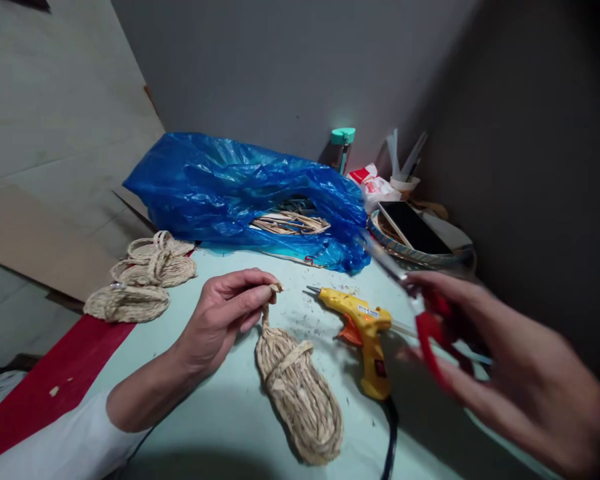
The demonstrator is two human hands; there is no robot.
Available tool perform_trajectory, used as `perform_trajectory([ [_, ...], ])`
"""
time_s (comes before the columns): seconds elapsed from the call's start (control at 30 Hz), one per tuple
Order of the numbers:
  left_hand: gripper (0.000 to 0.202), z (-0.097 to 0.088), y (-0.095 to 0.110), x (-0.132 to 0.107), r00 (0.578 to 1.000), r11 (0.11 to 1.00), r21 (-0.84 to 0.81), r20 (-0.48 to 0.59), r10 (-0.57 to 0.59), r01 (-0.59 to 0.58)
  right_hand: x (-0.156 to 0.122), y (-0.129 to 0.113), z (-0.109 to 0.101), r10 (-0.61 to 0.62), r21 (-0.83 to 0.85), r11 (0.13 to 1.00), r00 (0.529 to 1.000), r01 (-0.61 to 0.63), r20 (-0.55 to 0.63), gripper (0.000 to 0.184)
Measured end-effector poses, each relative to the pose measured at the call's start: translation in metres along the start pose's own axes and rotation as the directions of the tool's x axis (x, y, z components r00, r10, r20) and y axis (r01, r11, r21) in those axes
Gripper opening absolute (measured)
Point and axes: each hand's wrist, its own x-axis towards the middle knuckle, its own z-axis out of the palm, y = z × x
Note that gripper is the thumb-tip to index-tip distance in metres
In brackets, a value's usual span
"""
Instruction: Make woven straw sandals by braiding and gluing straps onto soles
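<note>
A small woven straw sandal [300, 393] with a strap across it lies on the pale green tabletop. From its upper end rises a braided cord, whose tip my left hand [235, 310] pinches between thumb and fingers. My right hand [520, 367], blurred, holds red-handled scissors [433, 327] with the blades pointing up and left, away from the sandal. Whether the blades are apart is hard to make out. Between the sandal and the scissors lies a yellow hot glue gun [363, 317], its nozzle toward the cord tip.
Several finished-looking straw sandals [130, 301] sit at the left on a red strip [75, 367]. A blue plastic bag [220, 183] of straw strands [293, 222] lies at the back. A phone [414, 227] rests on a basket [405, 252]. The glue gun's black cord [391, 433] runs toward the front.
</note>
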Motion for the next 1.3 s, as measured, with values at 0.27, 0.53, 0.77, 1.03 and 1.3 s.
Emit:
perform_trajectory([
  [0.27, 0.008, 0.005, 0.004, -0.004, 0.998, 0.997, -0.044, 0.034, -0.059, 0.061, 0.033, -0.050, 0.041, -0.176, -0.005, 0.984, 0.967, 0.180, 0.184, 0.046],
  [0.53, 0.008, 0.004, 0.004, -0.009, 0.992, 0.999, 0.045, 0.129, 0.015, -0.021, 0.044, -0.055, 0.051, -0.350, -0.097, 0.926, 0.926, 0.365, 0.141, 0.030],
  [0.77, 0.010, 0.001, 0.002, -0.011, 0.982, 0.994, 0.092, 0.185, 0.044, -0.062, 0.042, -0.051, 0.051, -0.512, -0.202, 0.834, 0.857, 0.513, 0.064, 0.021],
  [1.03, 0.009, -0.003, 0.002, -0.012, 0.977, 0.991, 0.086, 0.196, 0.085, -0.103, 0.043, -0.053, 0.054, -0.562, -0.339, 0.775, 0.827, 0.534, 0.019, 0.022],
  [1.3, 0.011, -0.003, 0.001, -0.012, 0.972, 0.985, 0.071, 0.188, 0.140, -0.156, 0.041, -0.065, 0.050, -0.490, -0.420, 0.772, 0.868, 0.477, 0.085, 0.024],
])
